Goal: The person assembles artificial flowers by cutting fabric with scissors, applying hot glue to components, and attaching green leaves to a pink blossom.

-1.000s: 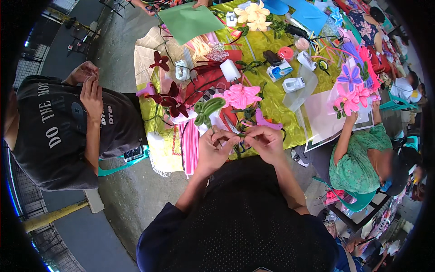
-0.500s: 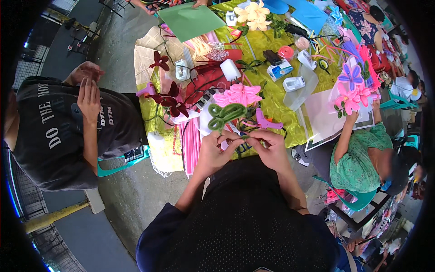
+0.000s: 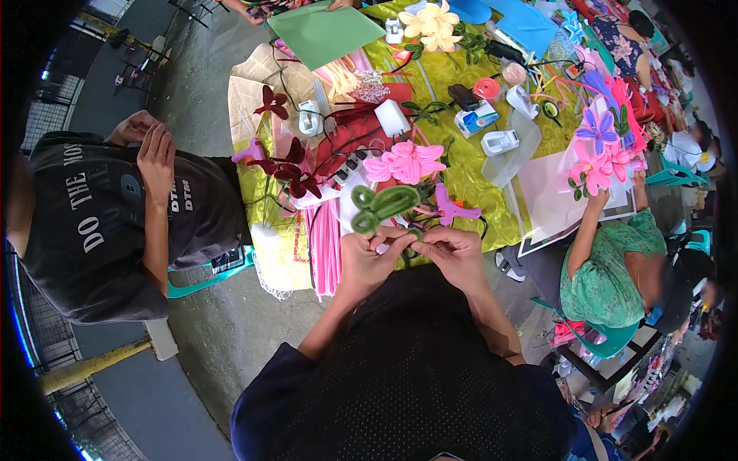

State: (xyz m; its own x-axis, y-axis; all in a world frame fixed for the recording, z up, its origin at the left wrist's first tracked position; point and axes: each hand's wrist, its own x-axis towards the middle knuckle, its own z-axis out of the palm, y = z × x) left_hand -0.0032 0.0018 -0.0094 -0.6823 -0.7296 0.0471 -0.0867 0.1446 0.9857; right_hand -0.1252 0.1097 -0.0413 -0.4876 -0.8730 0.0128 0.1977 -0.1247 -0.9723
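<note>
Close to the table's near edge, my left hand (image 3: 371,257) pinches the stem end of a green pipe-cleaner leaf piece (image 3: 393,201), whose fuzzy loops stand up above the fingers. My right hand (image 3: 455,252) meets it with thumb and forefinger closed on the same stem, just right of the left fingertips. The stem itself is mostly hidden by my fingers. Right beyond the hands lie a pink glue gun (image 3: 453,204) and a pink pipe-cleaner flower (image 3: 405,161). Dark red flowers (image 3: 296,170) rest to the left, above a bundle of pink pipe cleaners (image 3: 327,250).
A yellow-green cloth (image 3: 492,219) covers the table. On it are white tape dispensers (image 3: 500,142), a green sheet (image 3: 324,34) and cream flowers (image 3: 430,27). One person in a dark shirt (image 3: 115,223) sits at left; another in green (image 3: 611,284) holds a bouquet at right.
The green leaf piece has tilted and shifted slightly downward in my hands. My fingers stay pinched on its stem. The person at left has brought their hands closer together.
</note>
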